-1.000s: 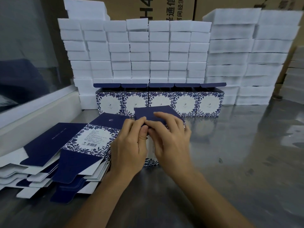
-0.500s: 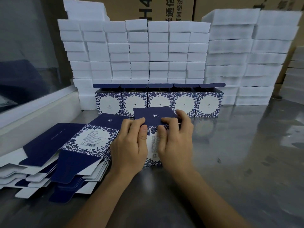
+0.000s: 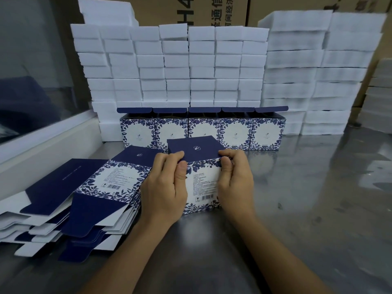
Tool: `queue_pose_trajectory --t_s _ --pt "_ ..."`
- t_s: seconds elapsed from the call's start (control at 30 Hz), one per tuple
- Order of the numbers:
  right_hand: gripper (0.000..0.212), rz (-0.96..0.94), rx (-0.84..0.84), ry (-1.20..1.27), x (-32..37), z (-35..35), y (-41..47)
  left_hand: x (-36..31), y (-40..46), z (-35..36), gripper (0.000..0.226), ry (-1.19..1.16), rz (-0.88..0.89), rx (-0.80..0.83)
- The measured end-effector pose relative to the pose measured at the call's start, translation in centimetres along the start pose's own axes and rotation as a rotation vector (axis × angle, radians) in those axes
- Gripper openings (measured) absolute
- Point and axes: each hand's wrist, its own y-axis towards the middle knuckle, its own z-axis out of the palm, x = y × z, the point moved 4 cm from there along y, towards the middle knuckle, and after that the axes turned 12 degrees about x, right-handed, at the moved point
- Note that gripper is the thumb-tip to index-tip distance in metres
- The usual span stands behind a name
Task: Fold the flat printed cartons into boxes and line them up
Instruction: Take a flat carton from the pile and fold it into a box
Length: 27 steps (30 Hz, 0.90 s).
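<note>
Head view: five folded boxes (image 3: pixel 202 132), lids raised and interiors dark, are lined up before white foam blocks (image 3: pixel 191 64). A carton (image 3: pixel 202 179) stands on the steel tabletop (image 3: pixel 318 198) beside the flat carton stack (image 3: pixel 84 198). It is gripped by the left hand (image 3: pixel 165 187) and right hand (image 3: pixel 235 177), fingers (image 3: pixel 169 159) clamped on its closed navy top flap.

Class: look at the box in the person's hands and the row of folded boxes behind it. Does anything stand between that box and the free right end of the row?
Nothing visible does. Both hands, left and right, hold the box; only bare table lies between it and the row's right end.
</note>
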Motion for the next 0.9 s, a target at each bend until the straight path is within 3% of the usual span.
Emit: queue_pose_trajectory --t_s 0.13,0.33,0.5,0.57,0.63,0.7,0.77,0.83,0.9 --pt "0.024 0.103 0.016 0.295 -0.2 -0.6 0.8 0.3 -0.1 0.0 0.043 -0.009 0.023 -0.012" --pt "0.025 0.33 0.08 0.511 -2.7 -1.3 1.3 1.0 -0.5 0.5 0.041 -0.022 -0.009 0.014" --pt "0.091 0.429 0.227 0.657 -4.2 -0.6 0.7 2.8 -0.9 1.2 0.061 -0.061 -0.163 0.123" --pt "0.101 0.408 0.261 0.655 -4.1 -0.3 0.6 3.2 -0.7 1.8 0.076 -0.097 -0.196 0.204" --pt "0.086 0.368 0.29 0.549 -3.8 0.0 0.5 3.2 -0.9 2.5 0.092 -0.201 -0.209 0.286" --pt "0.062 0.313 0.305 0.444 -3.5 0.3 0.2 3.0 -1.0 2.8 0.093 -0.288 -0.21 0.344" --pt "0.032 0.282 0.274 0.431 -3.5 0.2 0.2 3.3 -1.1 2.7 0.071 -0.308 -0.24 0.315" --pt "0.008 0.265 0.26 0.48 -3.7 -0.1 0.5 4.2 -0.9 2.5 0.034 -0.255 -0.306 0.245" --pt "0.013 0.262 0.283 0.464 -3.7 -0.3 0.6 4.8 -0.8 2.3 0.013 -0.179 -0.355 0.192"
